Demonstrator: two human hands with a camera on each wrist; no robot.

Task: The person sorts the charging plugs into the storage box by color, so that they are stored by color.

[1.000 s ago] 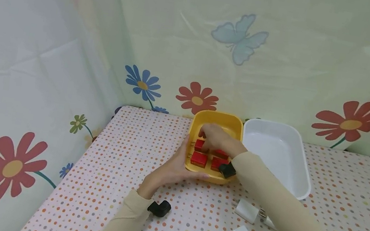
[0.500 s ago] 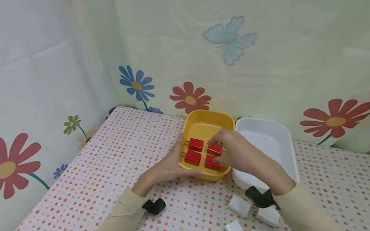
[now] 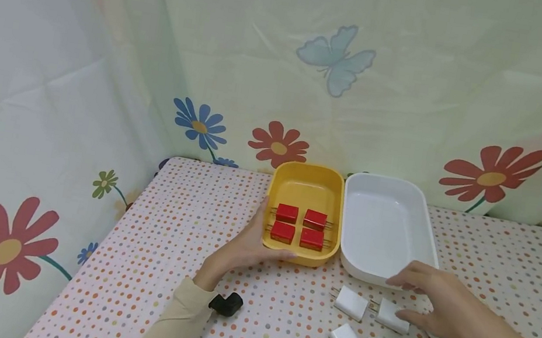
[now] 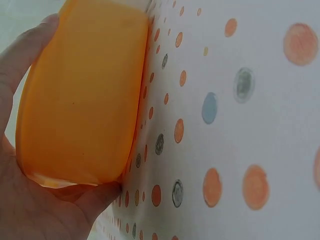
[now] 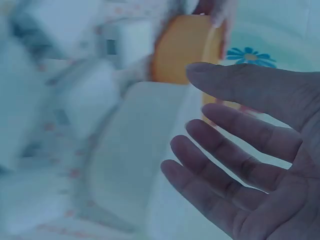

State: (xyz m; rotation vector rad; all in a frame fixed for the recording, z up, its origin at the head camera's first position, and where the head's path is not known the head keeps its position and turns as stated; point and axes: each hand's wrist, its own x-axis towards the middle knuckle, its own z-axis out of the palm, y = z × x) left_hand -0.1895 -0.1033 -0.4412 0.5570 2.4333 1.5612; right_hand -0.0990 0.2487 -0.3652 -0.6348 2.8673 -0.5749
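Observation:
In the head view, my left hand point(image 3: 244, 246) holds the near left corner of a yellow plastic tray point(image 3: 307, 192), thumb along its front wall and fingers along its left side. Several red plug adapters point(image 3: 283, 232) lie in the tray in two rows, metal prongs pointing outward. My right hand point(image 3: 451, 308) is over the table at the right, fingers spread apart and nothing held. Below it lie several white plug adapters point(image 3: 392, 316), one partly hidden by the hand. The left wrist view shows the orange-looking tray wall point(image 4: 85, 100) between thumb and fingers.
A white tray point(image 3: 380, 227) stands against the right side of the yellow one, with nothing in it. Dotted cloth point(image 3: 289, 325) covers the table. A flower-printed curtain point(image 3: 400, 95) hangs behind the table and at its left.
My right hand has come out of the yellow tray, leaving the red adapters there, and moved right and nearer, over the white adapters. My left hand stays on the yellow tray.

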